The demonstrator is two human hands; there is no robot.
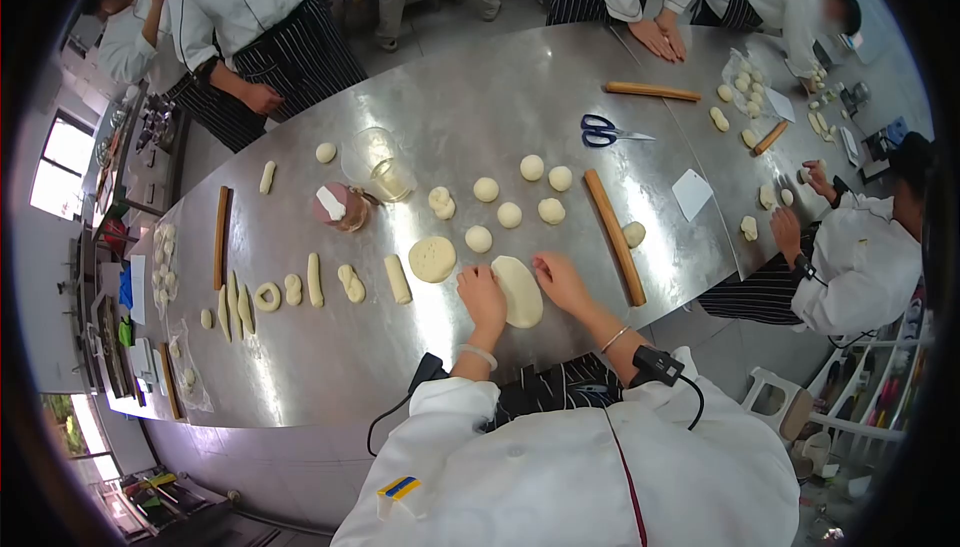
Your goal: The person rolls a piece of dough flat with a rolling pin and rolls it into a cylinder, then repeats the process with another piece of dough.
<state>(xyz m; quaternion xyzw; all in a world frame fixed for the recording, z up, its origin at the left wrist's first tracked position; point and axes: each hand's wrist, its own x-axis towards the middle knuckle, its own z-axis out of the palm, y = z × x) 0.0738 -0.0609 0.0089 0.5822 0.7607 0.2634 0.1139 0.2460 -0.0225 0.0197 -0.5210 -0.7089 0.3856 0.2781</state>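
Observation:
An oval sheet of dough (520, 297) lies on the steel table in front of me. My left hand (483, 297) is closed with its fingers at the sheet's left edge. At the upper right edge is my right hand (562, 282), its fingers curled in; the exact contact is too small to make out. Just left of my hands rests a round flat dough piece (432, 260), with a dough roll (397, 279) beside it. Above them sit several dough balls (509, 215) and a knotted dough piece (441, 203).
A rolling pin (615, 237) lies to the right, near a white scraper (692, 195) and scissors (612, 133). A jar (342, 209) and a clear bowl (378, 167) stand left of centre. Shaped dough pieces (267, 296) line the left side. A co-worker (850, 247) handles dough at right.

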